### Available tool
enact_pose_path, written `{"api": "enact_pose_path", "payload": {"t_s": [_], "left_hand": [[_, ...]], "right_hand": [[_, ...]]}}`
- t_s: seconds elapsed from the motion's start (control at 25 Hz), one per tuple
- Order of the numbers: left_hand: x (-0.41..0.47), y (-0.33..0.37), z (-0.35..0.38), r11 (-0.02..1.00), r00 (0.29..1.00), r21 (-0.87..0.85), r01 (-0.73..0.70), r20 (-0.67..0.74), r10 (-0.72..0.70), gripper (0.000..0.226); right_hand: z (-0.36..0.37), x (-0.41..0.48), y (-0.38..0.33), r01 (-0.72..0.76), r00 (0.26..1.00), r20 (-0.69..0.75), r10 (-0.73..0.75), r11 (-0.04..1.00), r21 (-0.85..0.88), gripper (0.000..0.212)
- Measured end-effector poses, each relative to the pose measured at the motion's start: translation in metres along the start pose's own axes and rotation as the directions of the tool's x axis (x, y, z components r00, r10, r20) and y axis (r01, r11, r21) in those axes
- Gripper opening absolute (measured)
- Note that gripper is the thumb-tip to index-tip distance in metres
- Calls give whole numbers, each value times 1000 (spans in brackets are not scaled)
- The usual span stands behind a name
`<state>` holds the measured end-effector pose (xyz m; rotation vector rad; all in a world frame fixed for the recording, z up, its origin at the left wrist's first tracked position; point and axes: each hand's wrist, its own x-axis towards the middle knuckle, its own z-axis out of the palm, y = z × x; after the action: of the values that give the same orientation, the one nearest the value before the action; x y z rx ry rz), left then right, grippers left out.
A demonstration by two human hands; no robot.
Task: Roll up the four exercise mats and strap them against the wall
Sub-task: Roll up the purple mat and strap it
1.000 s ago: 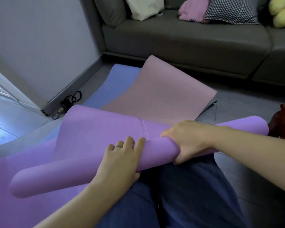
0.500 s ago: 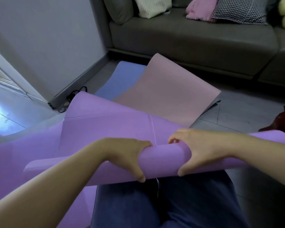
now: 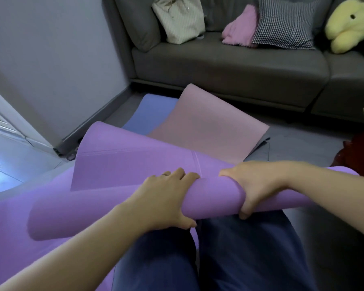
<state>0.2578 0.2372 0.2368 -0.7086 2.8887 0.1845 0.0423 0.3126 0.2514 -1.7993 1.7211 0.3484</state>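
Purple foam, soft and bendy, makes up the mat [image 3: 214, 198] now half rolled across the person's lap [image 3: 250, 248]. The left grip [image 3: 166, 198] curls over the roll, fingers on top and thumb below. The right grip [image 3: 252, 185] wraps it just beside the left, thumb tucked under. Both are closed round the roll near its middle.

It looks light and limp rather than stiff. Its matte skin probably grips well, but the coil likely wants to spring open if let go. Hands set wider apart would probably keep the ends even, since the near-left end looks looser. The free part of the mat lifts off the roll and spreads forward and left over the floor [image 3: 303, 139], toward the wall [image 3: 51, 59].

Beyond it a pink mat [image 3: 204, 127] lies flat over a blue mat [image 3: 156, 108]. A thin grey edge [image 3: 261, 142] shows under the pink mat's right corner, perhaps the fourth mat. A grey sofa [image 3: 229, 66] stands farthest off.

The roll's right end is partly hidden behind the forearm. The mat's left part is cut off by the frame. No strap is visible. A dark red shape at the right edge cannot be made out.
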Motion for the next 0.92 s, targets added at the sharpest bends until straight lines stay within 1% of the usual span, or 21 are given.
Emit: {"api": "enact_pose_path", "payload": {"t_s": [0.08,0.2,0.28,0.4,0.44,0.48,0.52,0.56,0.6,0.64,0.68,0.72,0.76,0.8,0.84,0.88,0.92], "left_hand": [[5,11,2,999,994,3,-43,-98,43,81],[21,23,2,993,983,-38,-111,-154,104,80],[33,30,1,988,979,-32,-153,-140,147,78],[55,42,-5,972,969,-20,-234,-83,232,72],[61,46,-6,965,963,-18,-262,-65,261,70],[67,50,-8,958,958,-24,-285,-38,284,68],[73,54,-10,954,955,-58,-294,10,295,65],[77,56,-12,952,953,-126,-279,84,290,63],[83,56,-13,947,943,-211,-242,180,281,60],[89,55,-15,940,920,-282,-193,280,273,59],[94,52,-18,936,890,-321,-142,373,263,57],[98,48,-21,935,861,-342,-92,444,247,56],[99,41,-25,935,845,-352,-49,484,226,56],[99,37,-29,936,847,-352,-24,491,206,55],[94,33,-31,943,876,-333,-20,449,177,57],[87,29,-32,967,930,-253,-42,343,130,62],[78,27,-30,994,979,-86,-72,183,87,68]], "right_hand": [[-2,-9,8,-31,999,28,29,999,40,59],[5,-29,21,-82,997,-8,83,996,44,60],[9,-39,30,-112,993,-33,113,992,52,60],[18,-59,44,-198,977,-59,204,976,91,63],[26,-65,47,-222,968,-97,232,970,99,66],[36,-71,49,-238,951,-184,248,968,75,70],[50,-75,48,-250,911,-335,240,968,12,74],[64,-73,46,-260,847,-500,182,961,-90,79],[77,-69,42,-262,770,-632,86,946,-190,80],[84,-64,38,-271,709,-704,24,932,-241,79],[85,-57,34,-277,692,-722,19,930,-241,75],[80,-51,31,-285,716,-696,52,932,-223,70],[70,-46,25,-289,762,-640,101,937,-197,65],[60,-41,23,-288,801,-581,143,943,-164,61],[52,-37,23,-277,826,-540,162,951,-138,60],[42,-32,22,-254,839,-519,164,961,-107,59],[33,-27,23,-236,854,-488,178,970,-58,59]]}}
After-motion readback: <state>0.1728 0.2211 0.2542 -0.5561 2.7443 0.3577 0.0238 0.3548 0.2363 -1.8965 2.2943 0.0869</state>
